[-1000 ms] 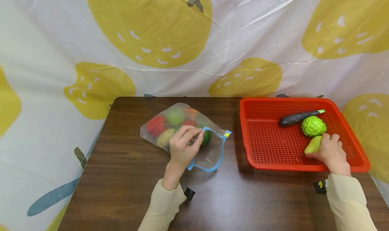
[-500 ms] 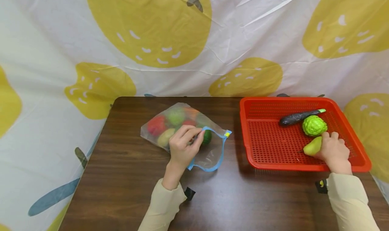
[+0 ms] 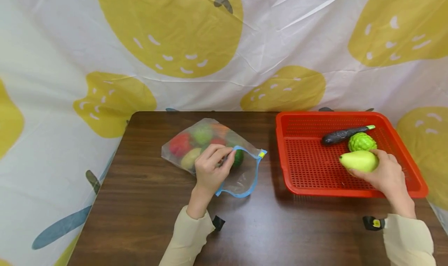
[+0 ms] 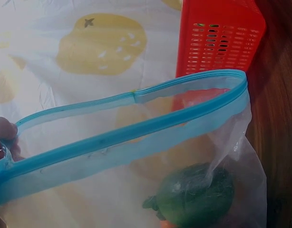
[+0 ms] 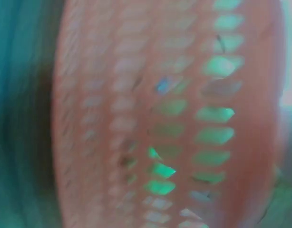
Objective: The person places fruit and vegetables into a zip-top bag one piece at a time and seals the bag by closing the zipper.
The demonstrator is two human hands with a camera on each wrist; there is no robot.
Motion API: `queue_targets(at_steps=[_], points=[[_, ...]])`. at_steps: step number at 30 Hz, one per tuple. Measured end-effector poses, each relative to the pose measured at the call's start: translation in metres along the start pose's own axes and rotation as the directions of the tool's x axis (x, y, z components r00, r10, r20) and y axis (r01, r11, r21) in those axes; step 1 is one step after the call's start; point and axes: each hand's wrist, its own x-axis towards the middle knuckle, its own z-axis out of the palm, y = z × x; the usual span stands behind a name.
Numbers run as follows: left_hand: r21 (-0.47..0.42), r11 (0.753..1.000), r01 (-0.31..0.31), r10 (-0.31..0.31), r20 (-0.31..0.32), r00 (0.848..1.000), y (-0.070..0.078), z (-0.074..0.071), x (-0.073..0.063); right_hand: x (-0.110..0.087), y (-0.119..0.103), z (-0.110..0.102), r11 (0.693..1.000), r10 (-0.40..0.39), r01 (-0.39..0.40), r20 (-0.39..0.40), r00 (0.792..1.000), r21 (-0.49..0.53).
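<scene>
Newly turned toward the basket's right edge (image 3: 401,153), the fruit (image 3: 359,161) my right hand (image 3: 391,174) grips looks light, best held mid-body.

Red basket wall (image 5: 257,118), blurred, rows of slots (image 5: 215,135), green behind

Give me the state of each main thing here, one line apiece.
Clear blue-rimmed plastic bag, open, partly filled
Left hand, fingers pinching the bag's rim
Round dark green vegetable, inside the bag
Red perforated plastic basket, upright, partly filled
Yellow-green pear-shaped fruit, gripped by the right hand
Long dark eggplant, lying in the basket
Bumpy bright green vegetable, in the basket
White yellow-printed cloth, hanging, creased
</scene>
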Motion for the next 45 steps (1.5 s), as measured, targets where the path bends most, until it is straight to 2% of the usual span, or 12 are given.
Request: queue_targets(at_steps=[3, 9, 16, 21, 25, 27, 32, 35, 42, 45], points=[[0.004, 1.0, 0.002, -0.002, 0.0, 1.0, -0.001, 0.0, -0.001, -0.005, -0.021, -0.005, 0.997, -0.033, 0.036, -0.049, 0.998, 0.069], [0.008, 1.0, -0.005, 0.005, -0.01, 1.0, -0.002, 0.0, -0.002, -0.013, -0.073, -0.006, 0.981, -0.135, 0.15, -0.125, 0.983, 0.122], [0.017, 1.0, 0.015, -0.015, -0.019, 1.0, 0.0, 0.001, -0.002, -0.027, -0.14, 0.02, 0.94, -0.207, 0.261, -0.238, 0.949, 0.221], [0.021, 0.999, 0.024, -0.024, -0.017, 1.0, 0.001, 0.001, -0.001, -0.037, -0.175, 0.042, 0.905, -0.255, 0.336, -0.3, 0.919, 0.26], [0.02, 0.999, 0.031, -0.031, -0.013, 0.999, 0.0, 0.001, -0.001, -0.046, -0.194, 0.055, 0.882, -0.298, 0.393, -0.337, 0.893, 0.261], [0.02, 0.999, 0.029, -0.029, -0.017, 0.999, 0.0, 0.001, -0.001, -0.05, -0.201, 0.06, 0.875, -0.308, 0.406, -0.344, 0.887, 0.262], [0.022, 0.999, 0.029, -0.029, -0.024, 0.999, 0.002, 0.004, 0.001, -0.057, -0.214, 0.073, 0.878, -0.317, 0.413, -0.352, 0.881, 0.241], [0.022, 0.999, 0.039, -0.038, -0.017, 0.999, 0.003, 0.005, 0.001, -0.059, -0.223, 0.081, 0.88, -0.331, 0.426, -0.37, 0.868, 0.212], [0.031, 0.998, 0.047, -0.047, -0.014, 0.999, 0.003, 0.006, 0.0, -0.061, -0.247, 0.108, 0.856, -0.379, 0.489, -0.438, 0.815, 0.168], [0.038, 0.998, 0.046, -0.045, -0.011, 0.999, 0.003, 0.006, 0.001, -0.062, -0.254, 0.12, 0.848, -0.385, 0.503, -0.459, 0.801, 0.166]])
